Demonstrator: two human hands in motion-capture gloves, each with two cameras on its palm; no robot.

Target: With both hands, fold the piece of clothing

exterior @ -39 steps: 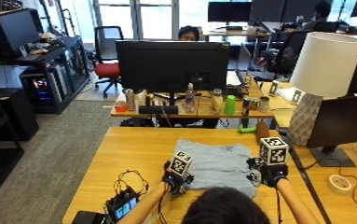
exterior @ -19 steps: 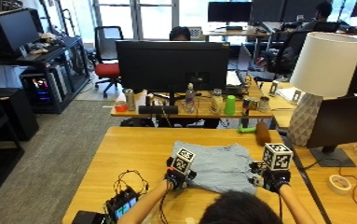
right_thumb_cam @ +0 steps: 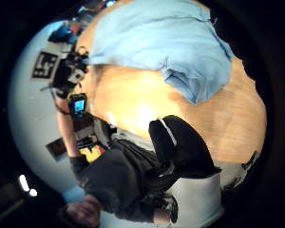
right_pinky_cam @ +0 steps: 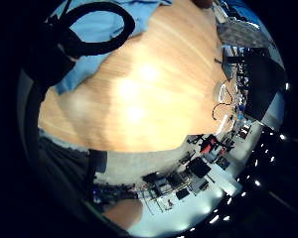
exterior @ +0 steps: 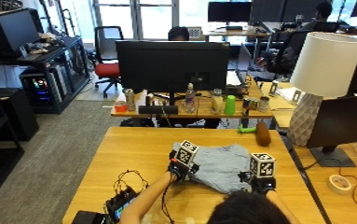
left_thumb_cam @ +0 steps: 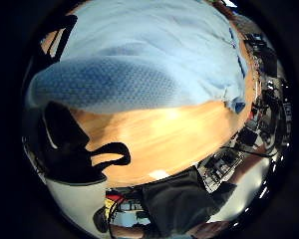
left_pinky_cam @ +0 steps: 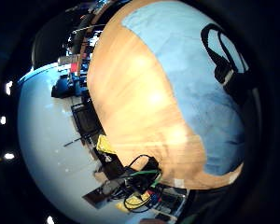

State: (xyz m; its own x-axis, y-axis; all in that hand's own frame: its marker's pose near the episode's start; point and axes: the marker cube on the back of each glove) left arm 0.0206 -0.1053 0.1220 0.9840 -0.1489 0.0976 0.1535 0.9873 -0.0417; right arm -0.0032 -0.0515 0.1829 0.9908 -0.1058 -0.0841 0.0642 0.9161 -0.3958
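Both hands are now sitting further up the table than half a second ago, and the near part of the shirt [exterior: 218, 165] is looking bunched where it was lying flatter.

That pale blue shirt is lying on the wooden table [exterior: 134, 149] straight ahead of the person, its far part spread flat and its near edge gathered into a rounded fold between the two gloves. The left hand [exterior: 179, 170] is resting at the shirt's left side and the right hand [exterior: 258, 179] at its near right corner, one on each flank, probably so the cloth travels evenly as it turns over. From the left thumb-side palm view a raised roll of cloth [left_thumb_cam: 109, 87] is sitting close against that palm, with dark glove parts [left_thumb_cam: 72, 144] below it over bare wood; whether those fingers are pinching the cloth I cannot tell. The right thumb-side view is showing a corner of the shirt [right_thumb_cam: 194, 85] near the palm, apart from a curled dark fingertip [right_thumb_cam: 180, 142], so that grip is also unclear.
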